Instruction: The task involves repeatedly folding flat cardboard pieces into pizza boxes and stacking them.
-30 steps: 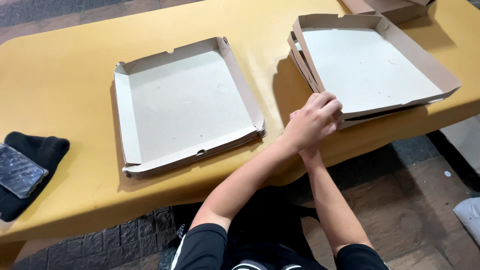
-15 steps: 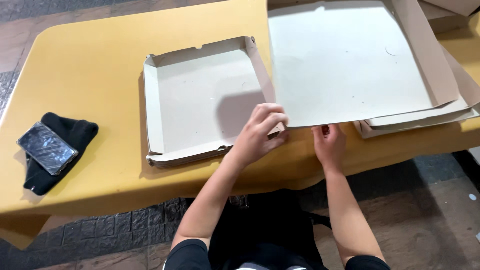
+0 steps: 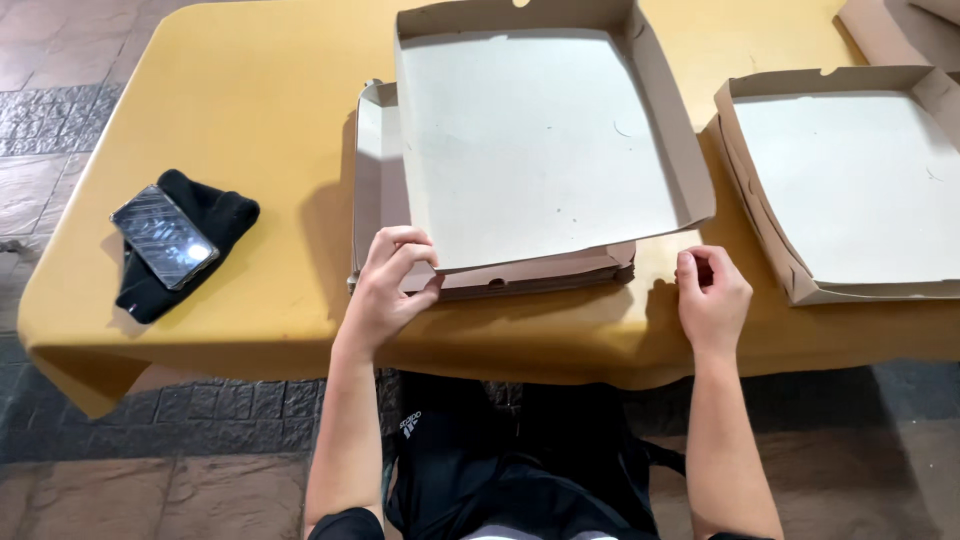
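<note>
**Two hands at a stack of open cardboard box trays on a yellow table**

Seen from above, a person sits at a yellow table (image 3: 250, 90) with rounded corners. The left hand (image 3: 392, 285) grips the near left corner of a shallow, square, grey-lined cardboard box tray (image 3: 540, 140), with the fingers curled over its front edge and the thumb beneath. This tray lies tilted on top of a second, matching cardboard tray (image 3: 378, 170), which shows only as a strip along the left side and under the front edge. The top tray sits skewed to the right, so the two are not lined up.

The right hand (image 3: 712, 295) rests at the table's near edge, just right of the stack. Its fingers are curled loosely inward and hold nothing; it does not touch either tray.

Further right lies a third open cardboard tray (image 3: 850, 180), apart from the stack, with its far corner cut off by the picture's edge.

At the left end of the table, well apart from the trays, a dark smartphone (image 3: 163, 235) lies on a black folded cloth (image 3: 215, 215). Grey paving stones show below the table.
</note>
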